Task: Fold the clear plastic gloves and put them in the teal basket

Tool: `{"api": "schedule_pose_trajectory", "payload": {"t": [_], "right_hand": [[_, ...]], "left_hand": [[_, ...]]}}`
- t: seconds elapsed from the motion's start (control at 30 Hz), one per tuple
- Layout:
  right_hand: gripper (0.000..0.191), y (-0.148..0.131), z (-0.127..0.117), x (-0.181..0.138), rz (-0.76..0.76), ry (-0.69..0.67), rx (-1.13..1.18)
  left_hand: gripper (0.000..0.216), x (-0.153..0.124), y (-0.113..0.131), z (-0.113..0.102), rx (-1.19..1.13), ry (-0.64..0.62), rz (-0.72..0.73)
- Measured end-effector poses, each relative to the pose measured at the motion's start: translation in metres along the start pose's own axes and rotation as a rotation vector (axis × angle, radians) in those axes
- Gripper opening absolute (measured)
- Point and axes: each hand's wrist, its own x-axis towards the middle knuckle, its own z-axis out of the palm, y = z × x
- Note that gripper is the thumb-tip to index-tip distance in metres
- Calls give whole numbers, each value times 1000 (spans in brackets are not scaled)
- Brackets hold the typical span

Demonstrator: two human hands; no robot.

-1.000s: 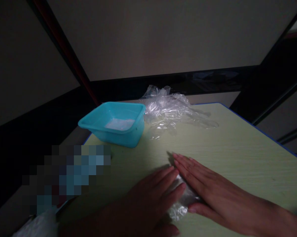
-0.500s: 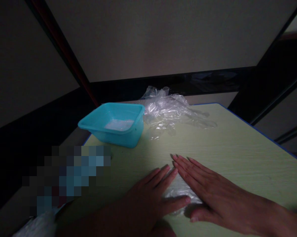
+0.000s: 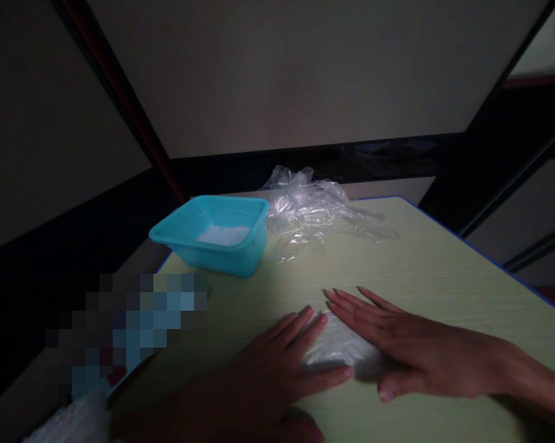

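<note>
A piece of clear plastic, perhaps a folded bag or film point(image 3: 339, 344), lies on the pale table between my two hands. My left hand point(image 3: 282, 357) rests flat over its left side, fingers stretched out and thumb along its near edge. At its right side, my right hand point(image 3: 392, 344) is held flat with long fingers extended and the thumb apart, touching the plastic's edge. Parts of the plastic are hidden under both hands.
A turquoise plastic basin point(image 3: 250, 246) with something white inside stands at the table's back left. Beside it lies a crumpled heap of clear plastic point(image 3: 309, 209). A blurred-out patch point(image 3: 143, 326) covers the left edge. The table point(image 3: 443, 271) has a blue rim; panels stand behind.
My right hand has shifted slightly right, its thumb moving away from the plastic, so more of the plastic shows. My left hand stays nearly in place. The view has moved slightly.
</note>
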Motion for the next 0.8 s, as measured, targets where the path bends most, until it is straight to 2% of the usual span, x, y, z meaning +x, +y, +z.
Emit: {"api": "schedule_pose_trajectory", "payload": {"t": [0.1,0.2,0.3,0.4,0.57,0.8], "right_hand": [[69,9,-16,-4,1,86,193],[48,17,-28,-5,7,184,327],[36,22,-34,-6,-24,159,248],[36,23,-34,-6,5,98,149],[38,24,-32,-4,2,117,-1],[37,38,-17,4,-4,280,-102]], "left_hand": [[72,-1,0,-2,-6,71,6],[56,-1,-4,4,-16,251,-69],[47,-1,-10,14,-74,445,-190],[44,0,-13,20,-157,536,-256],[41,4,-10,15,-141,549,-248],[34,5,-8,9,17,555,-204]]}}
